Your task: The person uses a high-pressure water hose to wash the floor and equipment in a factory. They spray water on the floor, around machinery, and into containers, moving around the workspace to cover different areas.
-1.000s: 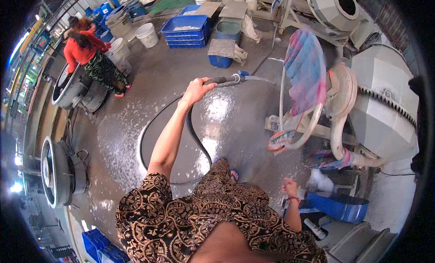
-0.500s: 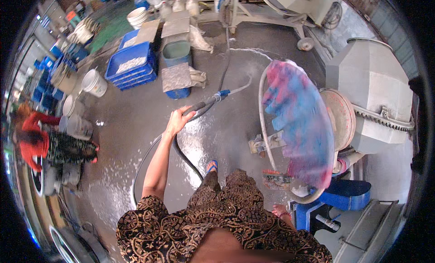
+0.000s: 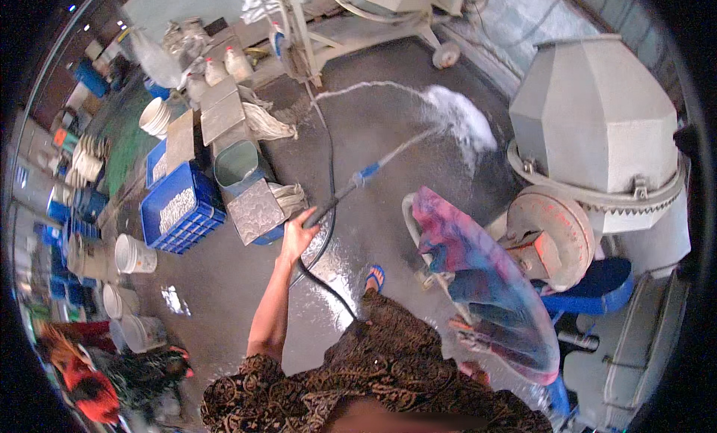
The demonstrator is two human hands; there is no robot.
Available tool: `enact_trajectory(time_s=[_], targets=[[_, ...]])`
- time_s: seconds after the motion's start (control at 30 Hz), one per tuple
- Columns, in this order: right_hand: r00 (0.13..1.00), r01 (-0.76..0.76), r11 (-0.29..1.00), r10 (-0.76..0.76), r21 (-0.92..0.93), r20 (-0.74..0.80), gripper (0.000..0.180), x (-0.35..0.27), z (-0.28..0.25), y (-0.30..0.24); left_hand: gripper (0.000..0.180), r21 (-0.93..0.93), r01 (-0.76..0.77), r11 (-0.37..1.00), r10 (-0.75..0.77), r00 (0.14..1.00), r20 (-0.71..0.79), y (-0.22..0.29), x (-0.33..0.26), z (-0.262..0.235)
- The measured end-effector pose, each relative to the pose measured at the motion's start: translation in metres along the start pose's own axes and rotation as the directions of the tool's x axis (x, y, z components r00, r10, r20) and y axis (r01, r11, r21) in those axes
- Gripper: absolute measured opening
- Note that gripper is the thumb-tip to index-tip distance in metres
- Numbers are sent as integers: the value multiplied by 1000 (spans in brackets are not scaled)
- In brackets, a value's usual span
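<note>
My left hand [image 3: 299, 235] is wrapped round the grip of a spray hose gun [image 3: 336, 203] with a blue collar. A jet of water leaves its tip toward white foam [image 3: 463, 123] on the wet dark floor. From the grip a black hose [image 3: 326, 293] trails back toward my legs. My right hand [image 3: 472, 371] is low at the right, blurred and mostly hidden, so its fingers cannot be made out. Beside it is a pink and blue tie-dyed cloth [image 3: 485, 265] over a curved pale frame. An orange-bristled brush [image 3: 470, 334] shows partly behind the cloth.
Grey many-sided drums on machinery [image 3: 597, 119] stand at the right, with a blue guard [image 3: 597, 287] below. Blue crates [image 3: 183, 209], a green bin [image 3: 243, 164] and white buckets [image 3: 136, 254] sit at the left. A person in red [image 3: 93, 392] bends at the lower left.
My view has turned, so the crates and the cloth sit lower and the far-right floor shows more. The spray now reaches a foam patch there. My left hand keeps its grip.
</note>
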State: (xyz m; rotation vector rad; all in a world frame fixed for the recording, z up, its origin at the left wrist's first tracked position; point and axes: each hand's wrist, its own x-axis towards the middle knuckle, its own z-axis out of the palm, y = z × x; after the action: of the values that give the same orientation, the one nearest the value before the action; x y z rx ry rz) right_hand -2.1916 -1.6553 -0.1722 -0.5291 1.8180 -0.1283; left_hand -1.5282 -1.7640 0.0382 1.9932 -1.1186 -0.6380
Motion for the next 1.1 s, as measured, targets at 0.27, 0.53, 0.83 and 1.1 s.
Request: enact_trajectory(time_s=[0.27,0.53,0.83,1.1], targets=[[995,-99,990,101,102,-16,38,-42,45,21,42,-146,-170,975,163,985,-59,12,109,37],[982,-188,968,191,164,1,36,-61,84,36,49,90,62,994,-55,996,-71,5,155,53],[989,-142,977,145,159,-3,34,-62,122,-21,51,-190,-23,982,-15,981,-193,-40,193,52],[989,-117,973,132,199,-63,32,-80,146,-57,48,-375,14,927,-28,999,-32,-13,254,74]])
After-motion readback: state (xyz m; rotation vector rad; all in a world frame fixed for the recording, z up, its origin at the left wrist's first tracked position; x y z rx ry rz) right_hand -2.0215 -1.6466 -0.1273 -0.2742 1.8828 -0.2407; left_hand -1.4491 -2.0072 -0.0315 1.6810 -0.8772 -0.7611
